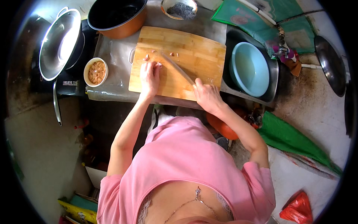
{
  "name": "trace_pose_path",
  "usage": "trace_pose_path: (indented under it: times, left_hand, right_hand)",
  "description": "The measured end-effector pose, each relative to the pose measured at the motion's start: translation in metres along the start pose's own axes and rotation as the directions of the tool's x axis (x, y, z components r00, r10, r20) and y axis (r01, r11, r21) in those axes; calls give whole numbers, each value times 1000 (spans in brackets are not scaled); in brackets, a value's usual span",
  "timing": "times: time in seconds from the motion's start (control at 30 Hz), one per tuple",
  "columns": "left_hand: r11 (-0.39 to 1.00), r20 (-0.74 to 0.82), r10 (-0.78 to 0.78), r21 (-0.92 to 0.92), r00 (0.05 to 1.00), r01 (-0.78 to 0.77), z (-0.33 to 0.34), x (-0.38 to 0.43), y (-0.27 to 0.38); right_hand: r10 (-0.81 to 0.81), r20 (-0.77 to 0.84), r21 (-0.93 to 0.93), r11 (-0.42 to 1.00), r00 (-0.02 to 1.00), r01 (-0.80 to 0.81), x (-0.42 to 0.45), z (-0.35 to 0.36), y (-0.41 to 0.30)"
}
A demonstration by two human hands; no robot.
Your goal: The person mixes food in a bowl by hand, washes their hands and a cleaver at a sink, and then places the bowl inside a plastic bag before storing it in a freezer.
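A bamboo cutting board (pixel 193 56) lies on the metal counter in front of me. My right hand (pixel 208 95) grips the handle of a knife (pixel 177 67), whose blade points up and left over the board. My left hand (pixel 150 77) rests on the board's left part, its fingertips pressed on a small pale pinkish piece (pixel 159 64), perhaps garlic, near the knife's tip. Several small reddish pieces (pixel 146 57) are scattered beyond my fingers. To the left, a white tub (pixel 86 73) holds chunks that look like raw meat in sauce.
A steel wok (pixel 60 44) stands tilted on the cooktop at the left. Behind the board are a large orange-brown pot (pixel 123 31) and a bowl of dark shreds (pixel 181 10). At right, a light blue basin (pixel 251 70) sits in the sink (pixel 274 84), below a tap (pixel 282 51).
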State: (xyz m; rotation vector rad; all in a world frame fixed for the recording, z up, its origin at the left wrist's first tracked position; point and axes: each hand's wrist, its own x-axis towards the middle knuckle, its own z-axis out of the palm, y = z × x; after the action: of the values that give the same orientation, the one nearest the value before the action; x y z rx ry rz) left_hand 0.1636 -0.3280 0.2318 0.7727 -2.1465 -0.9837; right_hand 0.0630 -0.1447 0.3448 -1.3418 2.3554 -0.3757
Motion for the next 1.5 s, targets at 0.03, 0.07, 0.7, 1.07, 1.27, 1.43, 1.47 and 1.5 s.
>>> trace_pose_path:
  times: [0.03, 0.07, 0.7, 1.07, 1.27, 1.43, 1.47, 1.5]
  left_hand:
    - [1000, 11, -16, 5, 1000, 16, 0, -1, -1]
    - [1000, -8, 18, 18, 1000, -18, -1, -1, -1]
    - [1000, -19, -20, -4, 1000, 20, -5, -2, 3]
    - [992, -48, 115, 61, 992, -112, -1, -4, -5]
    - [975, -33, 162, 160, 986, -155, -14, -9, -3]
    - [993, -86, 21, 113, 996, -11, -10, -11, 2]
    - [995, -70, -27, 95, 997, 33, -10, -12, 2]
    - [994, -85, 4, 105, 996, 5, -9, -13, 0]
  right_hand:
    - [-12, 2, 1, 1000, 1000, 12, -2, -2, -3]
    - [-17, 27, -12, 1000, 999, 18, -2, -3, -4]
    - [67, 20, 32, 997, 998, -68, 2, 0, -2]
    - [-94, 41, -5, 996, 995, 94, 32, 20, -10]
    - [15, 56, 126, 992, 998, -22, 17, 12, -2]
    - [114, 13, 24, 993, 993, -114, -1, 0, -3]
    - [62, 27, 8, 998, 998, -62, -2, -3, -5]
    - [16, 39, -7, 1000, 999, -16, -4, -7, -8]
